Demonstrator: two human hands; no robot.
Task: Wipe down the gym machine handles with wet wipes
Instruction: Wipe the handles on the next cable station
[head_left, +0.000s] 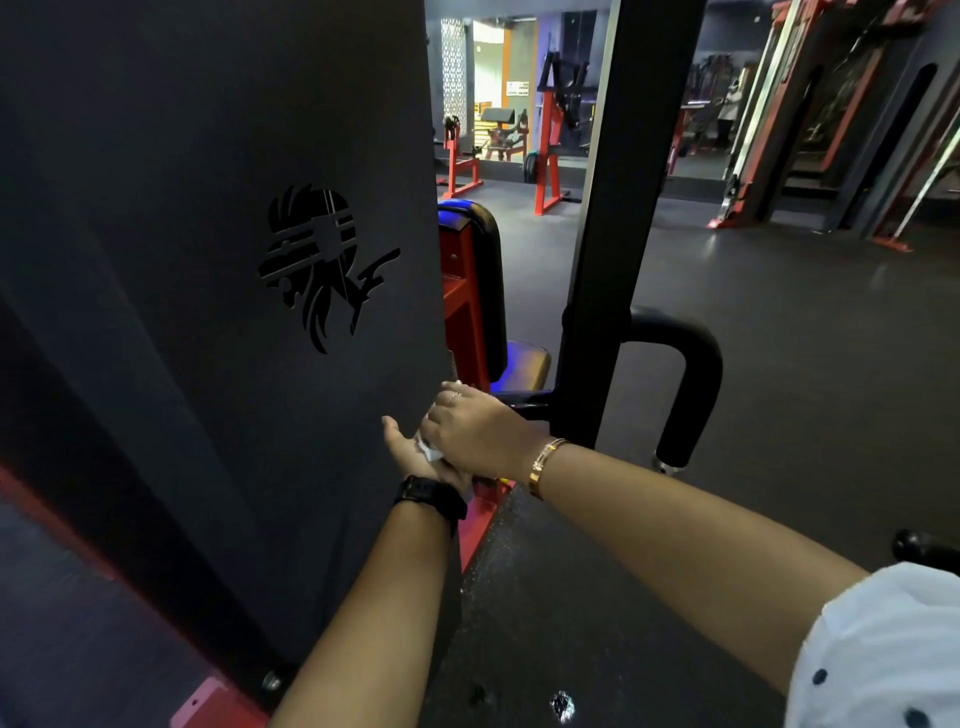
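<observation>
While the left hand (408, 451) lies flat, palm up, under the wipe (430, 453), the right hand (478, 423) pinches it, just left of the handle (698, 374).

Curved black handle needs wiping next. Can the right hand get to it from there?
Probably yes. The right hand, holding the wet wipe, is just left of the black post; the curved handle juts from its other side with nothing in front.
</observation>
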